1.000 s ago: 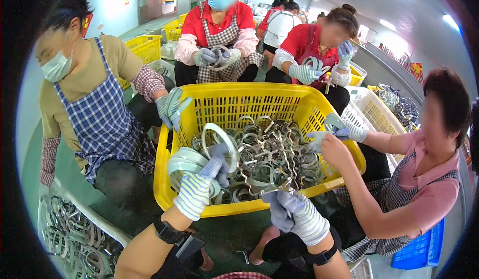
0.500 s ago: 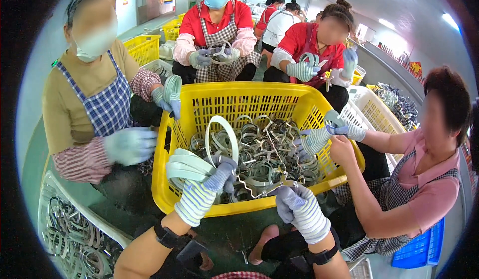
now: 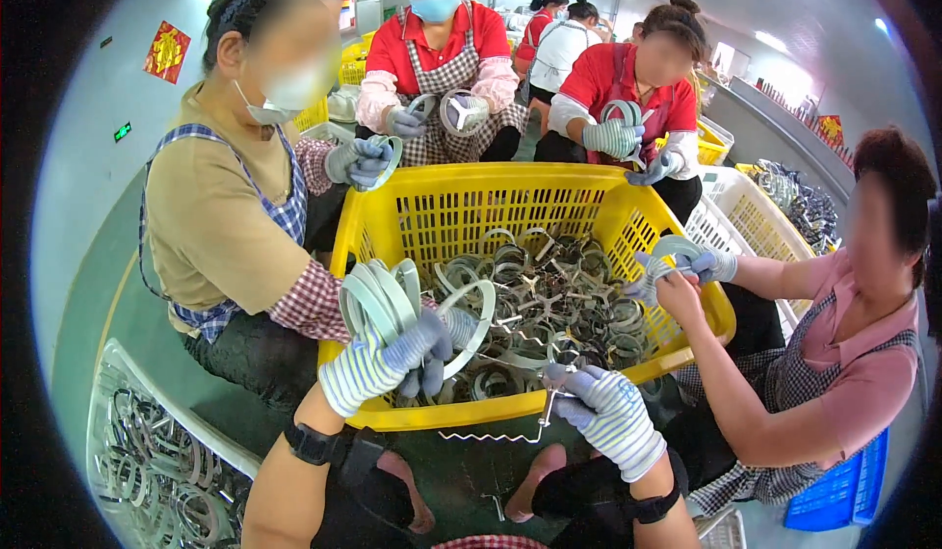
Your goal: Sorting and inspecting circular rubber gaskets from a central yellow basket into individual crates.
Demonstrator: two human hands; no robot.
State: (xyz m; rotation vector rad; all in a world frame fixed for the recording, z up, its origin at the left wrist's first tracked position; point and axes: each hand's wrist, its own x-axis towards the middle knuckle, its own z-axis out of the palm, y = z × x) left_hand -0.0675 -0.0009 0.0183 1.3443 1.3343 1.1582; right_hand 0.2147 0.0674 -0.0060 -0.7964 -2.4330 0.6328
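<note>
My left hand (image 3: 385, 367), in a striped grey-tipped glove, is closed around a stack of pale green hoops (image 3: 376, 299). One more hoop (image 3: 485, 325) stands out to the right of its fingers. The right hand (image 3: 606, 414), gloved alike, pinches a small metal-looking piece (image 3: 549, 392) above the near rim of the yellow basket (image 3: 481, 416). From that piece a thin zigzag strip (image 3: 491, 438) hangs out to the left, in front of the basket. Inside the basket lies a tangled heap of hoops and Y-shaped parts (image 3: 540, 304).
Several co-workers sit around the basket holding hoops. A co-worker's gloved hand (image 3: 456, 328) reaches in just behind my left hand. A white crate of hoops (image 3: 128, 363) is at lower left; a blue crate (image 3: 834, 485) and white crates (image 3: 765, 217) stand on the right.
The zigzag strip, earlier stretched between my hands, now dangles from my right hand. The single hoop has tilted rightward. The co-worker on the left has leaned in, reaching into the basket.
</note>
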